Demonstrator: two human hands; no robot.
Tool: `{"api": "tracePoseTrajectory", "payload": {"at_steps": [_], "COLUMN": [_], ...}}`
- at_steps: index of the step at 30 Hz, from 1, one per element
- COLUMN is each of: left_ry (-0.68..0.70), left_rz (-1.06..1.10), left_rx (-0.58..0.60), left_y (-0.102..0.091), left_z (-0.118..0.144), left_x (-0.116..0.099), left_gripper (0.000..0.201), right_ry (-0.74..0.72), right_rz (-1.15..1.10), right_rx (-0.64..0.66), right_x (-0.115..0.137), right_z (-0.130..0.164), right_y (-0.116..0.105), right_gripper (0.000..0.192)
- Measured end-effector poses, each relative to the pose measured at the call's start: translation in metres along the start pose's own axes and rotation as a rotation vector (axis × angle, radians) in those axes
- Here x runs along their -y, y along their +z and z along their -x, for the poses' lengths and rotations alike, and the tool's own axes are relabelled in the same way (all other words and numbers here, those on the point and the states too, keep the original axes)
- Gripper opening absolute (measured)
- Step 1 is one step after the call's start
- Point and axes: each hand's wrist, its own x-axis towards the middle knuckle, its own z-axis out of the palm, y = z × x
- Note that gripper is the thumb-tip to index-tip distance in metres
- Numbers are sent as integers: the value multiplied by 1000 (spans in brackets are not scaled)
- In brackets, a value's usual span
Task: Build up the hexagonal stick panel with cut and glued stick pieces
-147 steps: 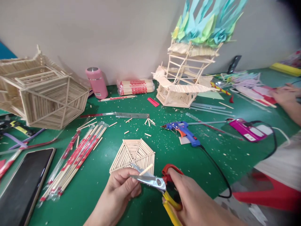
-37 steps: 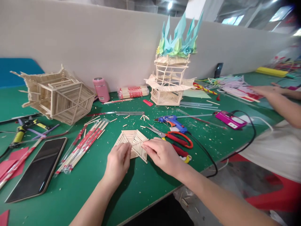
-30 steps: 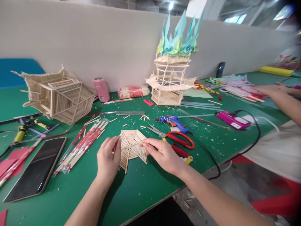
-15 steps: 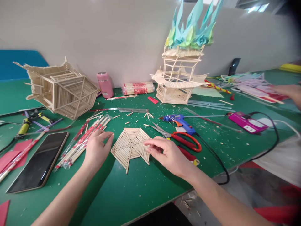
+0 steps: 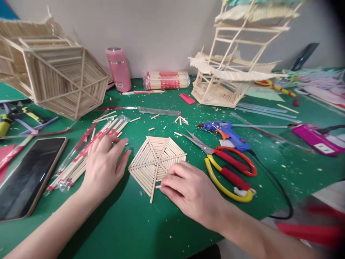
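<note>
A flat hexagonal panel of glued wooden sticks (image 5: 157, 159) lies on the green table (image 5: 134, 223). My right hand (image 5: 188, 190) rests palm down at the panel's near right edge, with its fingertips touching the sticks there. My left hand (image 5: 104, 165) lies flat just left of the panel, fingers spread, over the ends of wrapped chopsticks (image 5: 88, 154). Neither hand holds anything that I can see. Red-handled scissors (image 5: 223, 158) lie on yellow-handled cutters (image 5: 229, 183) right of the panel.
A blue glue gun (image 5: 226, 131) with a black cord lies behind the scissors. A large stick house (image 5: 54, 79), a pink bottle (image 5: 119, 70), a chopstick pack (image 5: 167, 80) and a stick tower (image 5: 229, 72) stand at the back. A phone (image 5: 27, 176) lies at the left, a ruler (image 5: 159, 112) mid-table.
The scissors and cut stick were put down. Both hands turned the hexagon panel on the table, then my left hand let go and moved left onto the chopsticks. The camera came closer.
</note>
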Motion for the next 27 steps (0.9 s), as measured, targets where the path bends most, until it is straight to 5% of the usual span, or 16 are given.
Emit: {"api": "tracePoseTrajectory", "payload": {"at_steps": [6,10,14,27], "left_ry": [285,295,298,436], "left_rz": [213,352,393,264], "left_rx": [8,92,48,44], "left_y": [-16,-16,-9,0], "left_z": [13,22,29,40], "left_x": [-30,-45,-53,-52], "left_gripper": [15,12,12,14], "right_ry": [62,98,125,174], "right_rz": [-23,-44,-58,-93], "right_rx": [7,24,51,12], "right_x": [-2,-3,-3,-8], "right_z": [4,6,6,4], "right_y": [3,0,1,4], "right_gripper": [8,13,17,13]}}
